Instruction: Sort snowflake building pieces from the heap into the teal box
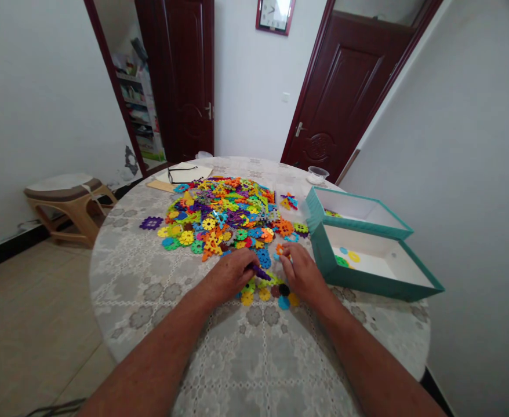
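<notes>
My left hand (pixel 232 271) is closed on a purple notched plastic piece (pixel 261 273) at the near edge of a big heap of colourful interlocking pieces (pixel 224 211). To its right, my right hand (pixel 300 267) has its fingers bent around a small orange piece (pixel 279 249), with a light blue one just below it. Between and below the hands lie loose discs, among them a black disc (pixel 284 289), a blue disc (pixel 284 302) and a yellow disc (pixel 246 298). My fingers partly hide what they grip.
Two teal boxes (pixel 380 282) with white insides stand on the right, the nearer holding a few discs. Eyeglasses (pixel 185 175) rest on paper at the back left. A clear bowl (pixel 317 174) sits at the far edge of the round table (pixel 150 324). A stool (pixel 69 202) stands left.
</notes>
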The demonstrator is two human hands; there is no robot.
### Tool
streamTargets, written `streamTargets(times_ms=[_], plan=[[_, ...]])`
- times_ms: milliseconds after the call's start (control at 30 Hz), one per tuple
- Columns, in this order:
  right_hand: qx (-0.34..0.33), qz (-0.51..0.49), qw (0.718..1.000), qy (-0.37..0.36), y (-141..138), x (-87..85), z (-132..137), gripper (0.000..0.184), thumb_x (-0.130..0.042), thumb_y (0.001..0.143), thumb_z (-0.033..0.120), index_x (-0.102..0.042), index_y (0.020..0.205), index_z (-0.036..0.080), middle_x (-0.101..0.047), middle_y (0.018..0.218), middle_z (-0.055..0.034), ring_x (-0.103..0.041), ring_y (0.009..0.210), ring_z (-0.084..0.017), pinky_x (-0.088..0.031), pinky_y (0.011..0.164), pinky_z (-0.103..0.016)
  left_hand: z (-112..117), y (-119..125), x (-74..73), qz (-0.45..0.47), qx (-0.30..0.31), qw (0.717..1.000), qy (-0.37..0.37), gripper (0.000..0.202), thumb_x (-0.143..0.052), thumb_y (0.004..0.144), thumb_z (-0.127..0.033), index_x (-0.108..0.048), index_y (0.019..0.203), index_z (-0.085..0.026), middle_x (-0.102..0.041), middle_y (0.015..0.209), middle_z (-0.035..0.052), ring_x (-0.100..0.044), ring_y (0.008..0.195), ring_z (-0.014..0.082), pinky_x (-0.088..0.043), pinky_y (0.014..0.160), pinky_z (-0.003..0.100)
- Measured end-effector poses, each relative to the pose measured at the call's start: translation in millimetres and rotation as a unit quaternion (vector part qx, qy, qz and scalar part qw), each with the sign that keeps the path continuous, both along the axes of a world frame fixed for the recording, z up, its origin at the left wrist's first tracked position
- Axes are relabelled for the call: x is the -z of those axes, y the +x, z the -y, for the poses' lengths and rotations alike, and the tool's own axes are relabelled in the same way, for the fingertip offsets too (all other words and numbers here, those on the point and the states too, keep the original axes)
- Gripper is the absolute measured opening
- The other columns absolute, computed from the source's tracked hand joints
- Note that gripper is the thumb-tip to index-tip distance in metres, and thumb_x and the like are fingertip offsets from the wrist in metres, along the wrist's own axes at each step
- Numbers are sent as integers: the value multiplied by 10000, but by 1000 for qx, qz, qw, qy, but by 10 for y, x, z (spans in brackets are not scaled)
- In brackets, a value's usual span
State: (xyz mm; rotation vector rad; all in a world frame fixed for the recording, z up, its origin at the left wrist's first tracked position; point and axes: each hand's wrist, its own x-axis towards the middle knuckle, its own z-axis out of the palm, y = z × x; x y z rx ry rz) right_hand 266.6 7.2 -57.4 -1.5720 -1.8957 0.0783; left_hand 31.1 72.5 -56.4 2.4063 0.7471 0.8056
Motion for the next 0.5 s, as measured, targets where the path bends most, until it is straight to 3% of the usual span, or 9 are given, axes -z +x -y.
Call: streamTargets(times_ms=[100, 167, 333, 500], plan=[[-121, -107, 985, -66, -133, -125, 117, 170, -458, 1074, 328, -609, 1110, 258, -694, 1149, -59, -654, 1035, -222, -508, 937, -369, 20, 9, 8, 16, -14, 999, -25, 336, -621, 867, -93, -653, 1175, -223, -689, 954, 13, -619, 856, 173, -471, 797, 288], [-151, -130, 975, -99, -204, -163, 164, 173, -477, 1075, 351, -631, 1086, 274, -715, 1081, -34, -663, 941, -203, -515, 858, -343, 33, 11, 2, 23, -3, 1000, -20, 386, -622, 875, -105, -636, 1239, -234, -684, 968, 17, -622, 878, 179, -480, 816, 297], [-123, -157, 972, -122, -229, -145, 164, 250, -468, 1084, 392, -682, 1084, 264, -722, 915, -27, -661, 824, -194, -506, 739, -310, 52, 10, -39, 26, 2, 999, 33, 150, -603, 899, -131, -658, 1022, -198, -615, 1061, 67, -595, 992, 207, -484, 859, 316], [-86, -107, 987, -83, -77, -125, 132, 229, -489, 1057, 330, -663, 1193, 270, -729, 1115, -62, -680, 1002, -224, -513, 904, -364, 46, -2, -88, 23, -41, 999, -5, 142, -577, 900, -136, -641, 1002, -211, -639, 958, 26, -596, 881, 184, -465, 809, 301]])
